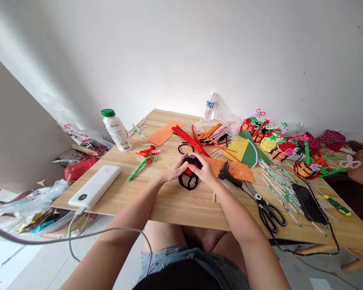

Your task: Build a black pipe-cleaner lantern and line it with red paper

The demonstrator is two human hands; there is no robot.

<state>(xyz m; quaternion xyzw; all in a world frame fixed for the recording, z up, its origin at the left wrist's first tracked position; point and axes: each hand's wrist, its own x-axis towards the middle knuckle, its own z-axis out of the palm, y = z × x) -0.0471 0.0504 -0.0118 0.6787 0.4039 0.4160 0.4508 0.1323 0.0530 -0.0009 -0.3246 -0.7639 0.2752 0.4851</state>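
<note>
Both my hands meet over a small black and red pipe-cleaner basket (188, 179) near the middle of the wooden table (175, 205). My left hand (174, 170) grips its left side with curled fingers. My right hand (204, 170) pinches its top right edge. Just behind the basket lie loose red pipe cleaners (187, 139) and a black pipe-cleaner loop (183, 148). A black glue gun (228, 174) rests on an orange foam sheet (242, 171) right of my right hand.
A white power bank (95, 186) and a green-capped bottle (116, 129) sit at the left. Black scissors (268, 209), striped sticks (280, 187), a black phone (309, 203) and finished pipe-cleaner baskets (290, 151) fill the right. A water bottle (211, 106) stands by the wall.
</note>
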